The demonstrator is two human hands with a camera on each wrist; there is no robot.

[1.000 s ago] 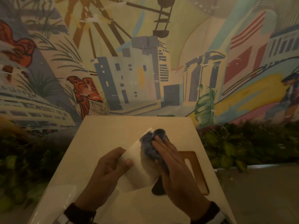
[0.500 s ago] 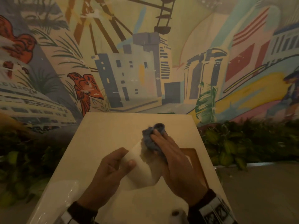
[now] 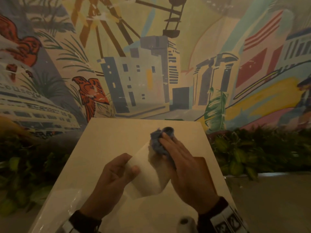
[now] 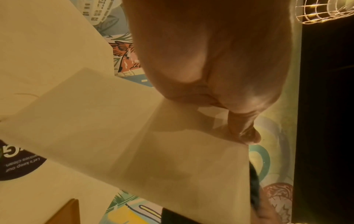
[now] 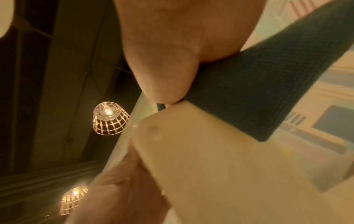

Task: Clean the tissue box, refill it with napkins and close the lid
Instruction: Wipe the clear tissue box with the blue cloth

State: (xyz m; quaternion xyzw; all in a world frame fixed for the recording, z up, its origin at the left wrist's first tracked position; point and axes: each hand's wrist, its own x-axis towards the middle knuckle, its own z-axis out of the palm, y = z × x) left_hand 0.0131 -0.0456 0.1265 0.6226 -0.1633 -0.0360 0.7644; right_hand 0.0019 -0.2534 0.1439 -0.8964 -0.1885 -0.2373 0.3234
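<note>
The left hand [image 3: 116,174] grips the white tissue box [image 3: 148,174], tilted above the cream table [image 3: 107,140], thumb clamped on its near face. The right hand [image 3: 183,163], fingers flat, presses a blue cloth [image 3: 157,142] onto the box's upper end. Good wiping likely needs firm counter-pressure and overlapping strokes reaching the edges.

1. A painted city mural [image 3: 143,78] covers the wall.
2. Green plants [image 3: 252,153] line its base.
3. A pale table [image 3: 109,140] stands before it.
4. Caged lamps [image 5: 110,119] glow overhead.
</note>
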